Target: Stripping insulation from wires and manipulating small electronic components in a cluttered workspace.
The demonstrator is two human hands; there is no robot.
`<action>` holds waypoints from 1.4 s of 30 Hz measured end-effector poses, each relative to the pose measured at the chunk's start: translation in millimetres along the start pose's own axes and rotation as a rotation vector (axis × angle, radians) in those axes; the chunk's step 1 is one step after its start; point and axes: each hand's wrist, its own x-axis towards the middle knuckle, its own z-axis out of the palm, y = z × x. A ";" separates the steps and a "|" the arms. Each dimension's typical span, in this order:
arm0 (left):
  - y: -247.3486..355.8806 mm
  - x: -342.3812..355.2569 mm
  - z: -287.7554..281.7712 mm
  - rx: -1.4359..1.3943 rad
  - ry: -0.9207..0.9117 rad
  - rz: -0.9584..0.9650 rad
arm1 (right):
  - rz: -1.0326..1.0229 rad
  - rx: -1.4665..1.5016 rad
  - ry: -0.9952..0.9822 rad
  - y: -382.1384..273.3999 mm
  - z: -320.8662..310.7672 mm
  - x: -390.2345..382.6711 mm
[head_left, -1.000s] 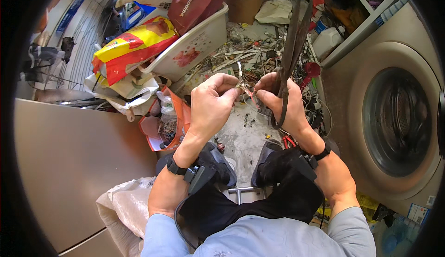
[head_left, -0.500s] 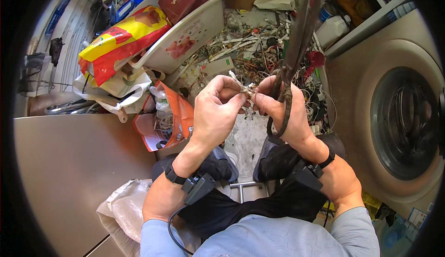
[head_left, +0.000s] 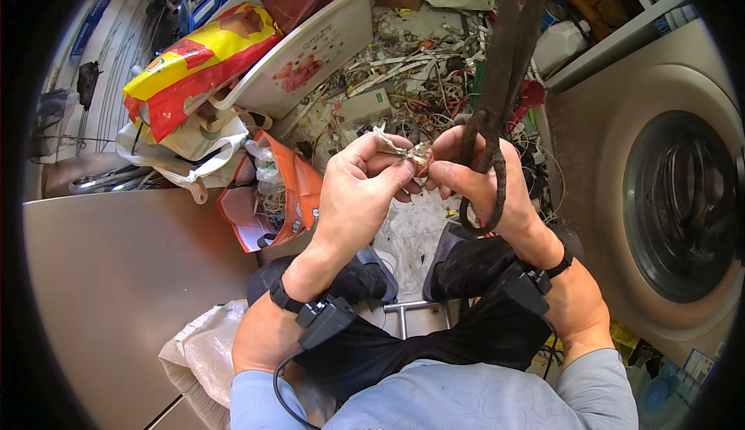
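Note:
Between the thumb and fingers of my left hand (head_left: 363,178) is pinched a small tangle of silvery and reddish wire (head_left: 417,154), with a pale frayed end sticking up to the left. My right hand (head_left: 483,178) carries large, dark, worn scissors (head_left: 497,81), blades pointing up and away, a handle loop lying over the hand. The right thumb and fingertips curl close to the right side of the tangle; whether they touch it I cannot tell. The undersides of the fingers are hidden.
Wire scraps and debris (head_left: 442,81) cover the floor ahead. A white tub (head_left: 303,65), a yellow-red bag (head_left: 202,61) and an orange bag (head_left: 299,189) stand left. On the right is a front-loading washing machine (head_left: 597,166); on the left, a brown panel (head_left: 132,290).
My right hand and the scissors have shifted slightly right, and the right fingertips have drawn a little away from the tangle. The left hand keeps its pinch.

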 end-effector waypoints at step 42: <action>-9.4 -2.5 -16.8 -0.529 -0.201 -0.407 | 0.062 -0.042 0.023 -2.3 2.7 5.7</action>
